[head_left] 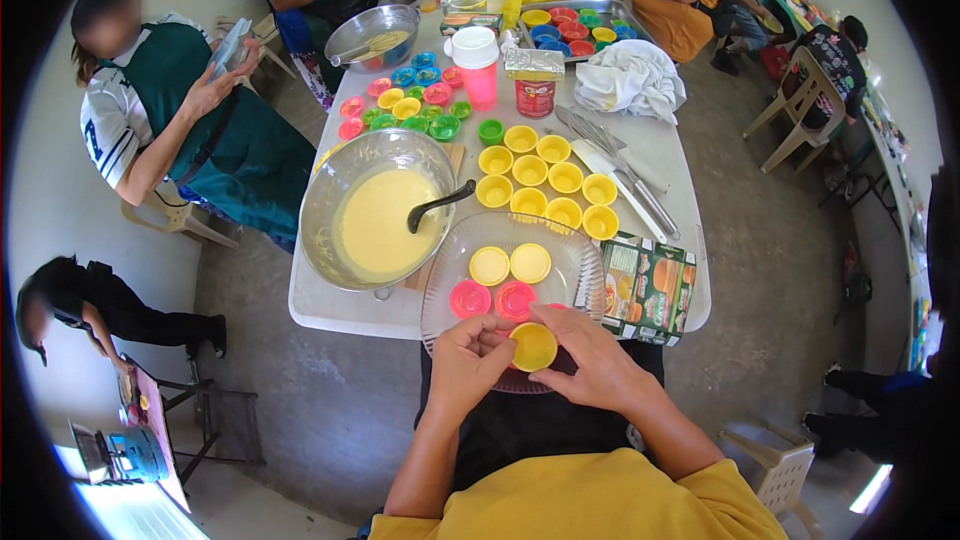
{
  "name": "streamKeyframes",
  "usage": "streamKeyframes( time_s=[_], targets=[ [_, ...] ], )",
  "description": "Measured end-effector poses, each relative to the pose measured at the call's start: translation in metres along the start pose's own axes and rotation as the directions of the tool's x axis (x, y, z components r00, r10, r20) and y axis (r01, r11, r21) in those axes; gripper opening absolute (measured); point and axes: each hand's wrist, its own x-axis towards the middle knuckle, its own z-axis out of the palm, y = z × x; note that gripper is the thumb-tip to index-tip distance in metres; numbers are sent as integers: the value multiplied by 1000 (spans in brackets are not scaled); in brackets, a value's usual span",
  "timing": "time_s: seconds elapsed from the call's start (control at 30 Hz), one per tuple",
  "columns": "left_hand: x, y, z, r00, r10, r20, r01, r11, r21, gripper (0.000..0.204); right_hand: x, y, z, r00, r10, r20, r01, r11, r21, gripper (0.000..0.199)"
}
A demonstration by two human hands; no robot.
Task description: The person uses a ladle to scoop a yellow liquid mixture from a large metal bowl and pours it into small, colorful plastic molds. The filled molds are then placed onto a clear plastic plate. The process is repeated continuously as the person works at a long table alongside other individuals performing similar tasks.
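yellow cup [534, 347], in both hands [592, 355], over clear tray [574, 275], toward near edge

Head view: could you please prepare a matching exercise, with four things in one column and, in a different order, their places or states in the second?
1. black ladle
2. white cloth
3. yellow cup nearest the person
4. green carton

A. held by left hand and right hand
B. right of the clear dish
C. dipped in pale batter
D. crumpled

Pairs: 1-C, 2-D, 3-A, 4-B.
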Motion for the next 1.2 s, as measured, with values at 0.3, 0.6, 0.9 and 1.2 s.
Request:
streamKeyframes(
  time_s=[0.3,0.6,0.9,1.2],
  targets=[
    [-10,-9,-2,991,56,118,-27,972,-233,34,-6,-6,-2,996,-42,-73,45,998,34,85],
    [-18,10,10,894,401,200,-448,802,395,77,-8,-6,0,933,308,-186,-203,877,436,91],
    [-7,7,34,784,620,-35,-518,684,514,67,6,2,18,891,418,-176,-224,743,630,86],
    [2,4,46,732,675,-89,-507,628,590,65,17,8,10,881,464,-97,-272,662,699,79]
  ],
)
